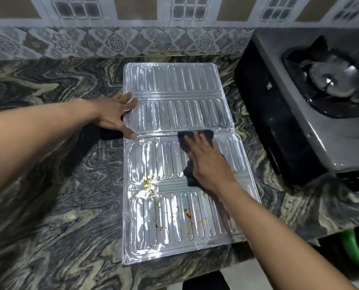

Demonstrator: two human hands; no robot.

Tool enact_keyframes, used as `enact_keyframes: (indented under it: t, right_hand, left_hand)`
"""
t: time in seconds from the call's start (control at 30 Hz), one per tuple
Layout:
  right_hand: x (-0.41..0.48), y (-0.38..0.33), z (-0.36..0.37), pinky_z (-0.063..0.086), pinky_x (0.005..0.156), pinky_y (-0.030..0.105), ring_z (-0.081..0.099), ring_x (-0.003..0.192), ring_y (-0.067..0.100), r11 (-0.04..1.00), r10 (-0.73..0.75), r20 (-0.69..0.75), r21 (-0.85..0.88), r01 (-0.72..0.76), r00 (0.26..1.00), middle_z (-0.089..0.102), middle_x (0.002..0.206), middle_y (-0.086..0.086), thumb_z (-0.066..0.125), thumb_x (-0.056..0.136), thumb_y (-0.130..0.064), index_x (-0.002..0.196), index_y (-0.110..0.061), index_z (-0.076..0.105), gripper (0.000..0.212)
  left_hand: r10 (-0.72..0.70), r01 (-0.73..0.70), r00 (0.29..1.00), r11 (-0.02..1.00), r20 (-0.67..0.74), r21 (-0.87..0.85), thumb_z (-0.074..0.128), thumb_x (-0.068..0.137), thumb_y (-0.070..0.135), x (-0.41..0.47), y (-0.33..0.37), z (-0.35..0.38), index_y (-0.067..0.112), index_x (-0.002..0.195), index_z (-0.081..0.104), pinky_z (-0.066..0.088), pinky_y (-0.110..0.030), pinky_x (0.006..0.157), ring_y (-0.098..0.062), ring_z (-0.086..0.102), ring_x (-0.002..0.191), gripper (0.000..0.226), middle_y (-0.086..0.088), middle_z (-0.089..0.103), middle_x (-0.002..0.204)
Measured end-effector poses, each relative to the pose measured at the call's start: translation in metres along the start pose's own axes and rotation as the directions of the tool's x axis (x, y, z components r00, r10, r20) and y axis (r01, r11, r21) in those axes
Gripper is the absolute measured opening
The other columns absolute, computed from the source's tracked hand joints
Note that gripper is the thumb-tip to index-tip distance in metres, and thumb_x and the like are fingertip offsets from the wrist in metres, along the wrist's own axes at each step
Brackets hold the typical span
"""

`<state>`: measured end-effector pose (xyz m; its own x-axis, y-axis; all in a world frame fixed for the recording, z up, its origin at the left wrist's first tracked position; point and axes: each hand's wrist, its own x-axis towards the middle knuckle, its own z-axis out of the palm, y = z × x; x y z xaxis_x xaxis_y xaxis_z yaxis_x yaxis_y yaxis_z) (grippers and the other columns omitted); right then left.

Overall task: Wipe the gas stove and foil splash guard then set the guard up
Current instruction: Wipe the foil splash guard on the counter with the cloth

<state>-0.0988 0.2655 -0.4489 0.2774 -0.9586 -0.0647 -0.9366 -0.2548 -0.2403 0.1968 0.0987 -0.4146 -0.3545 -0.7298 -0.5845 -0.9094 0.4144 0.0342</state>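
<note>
The ribbed foil splash guard (174, 114) lies flat and unfolded on the marbled counter, its near end reaching the counter's front edge. Yellow and red food stains mark its near panels. My right hand (210, 164) presses a dark cloth (195, 136) flat on the guard's middle, near a fold line. My left hand (115, 116) rests with fingers spread on the guard's left edge, holding it down. The steel gas stove (312, 105) stands to the right, its black burner grate (329, 80) visible.
The patterned stone counter (59, 185) stretches left of the guard. A tiled wall (132, 40) runs along the back. The stove's black side (266, 114) sits close to the guard's right edge. Something green (354, 250) shows below the counter's front edge at right.
</note>
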Motion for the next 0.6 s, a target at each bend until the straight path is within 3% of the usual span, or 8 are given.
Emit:
enact_keyframes:
  t: [0.13, 0.2, 0.37, 0.5, 0.6]
  right_hand:
    - [-0.014, 0.039, -0.009, 0.004, 0.121, 0.045, 0.008, 0.150, 0.026, 0.967, 0.254, -0.064, 0.025, -0.253, 0.965, 0.017, 0.162, 0.014, 0.030, 0.102, -0.019, 0.154, -0.012, 0.018, 0.054]
    - [-0.016, 0.042, -0.007, 0.005, 0.121, 0.048, 0.010, 0.150, 0.028, 0.952, 0.307, -0.096, 0.039, -0.305, 0.947, 0.020, 0.160, 0.016, 0.030, 0.101, -0.018, 0.153, -0.009, 0.020, 0.053]
    - [-0.010, 0.047, -0.006, 0.008, 0.120, 0.051, 0.014, 0.149, 0.030, 0.950, 0.312, -0.107, 0.035, -0.310, 0.944, 0.027, 0.158, 0.018, 0.032, 0.100, -0.018, 0.151, -0.007, 0.021, 0.054]
    - [-0.009, 0.054, -0.012, 0.007, 0.120, 0.052, 0.008, 0.149, 0.032, 0.957, 0.290, -0.032, 0.017, -0.290, 0.956, 0.017, 0.160, 0.019, 0.036, 0.100, -0.018, 0.153, -0.009, 0.014, 0.059]
    - [-0.031, 0.042, -0.008, 0.006, 0.120, 0.052, 0.006, 0.150, 0.033, 0.939, 0.345, -0.052, 0.038, -0.343, 0.937, 0.013, 0.161, 0.020, 0.029, 0.103, -0.023, 0.154, -0.009, 0.014, 0.055]
  left_hand:
    - [-0.026, 0.026, 1.000, 1.000, 0.014, 0.010, 0.049, 0.045, 0.099, -0.003, 0.006, -0.004, 0.033, 0.153, -0.017, 0.000, -0.063, 0.116, -0.021, -0.014, 0.151, 0.142, 0.005, -0.026, 0.161]
    - [-0.057, 0.057, 0.998, 0.998, 0.007, 0.018, 0.054, 0.054, 0.092, -0.007, 0.013, -0.007, 0.032, 0.153, -0.015, 0.001, -0.064, 0.116, -0.023, -0.012, 0.151, 0.136, 0.004, -0.023, 0.162]
    - [-0.064, 0.063, 0.998, 0.998, -0.030, -0.012, 0.051, 0.064, 0.087, -0.030, 0.024, 0.008, 0.037, 0.154, -0.010, 0.006, -0.060, 0.119, -0.023, -0.007, 0.152, 0.120, 0.004, -0.019, 0.163]
    - [-0.084, 0.082, 0.996, 0.995, -0.041, -0.056, 0.056, 0.065, 0.084, -0.036, 0.023, 0.017, 0.041, 0.153, -0.011, 0.000, -0.061, 0.118, -0.021, -0.012, 0.151, 0.118, 0.006, -0.022, 0.162]
    - [-0.092, 0.090, 0.995, 0.995, -0.048, -0.038, 0.057, 0.065, 0.084, -0.032, 0.024, 0.016, 0.041, 0.153, -0.010, 0.007, -0.062, 0.118, -0.021, -0.008, 0.152, 0.118, 0.005, -0.019, 0.163]
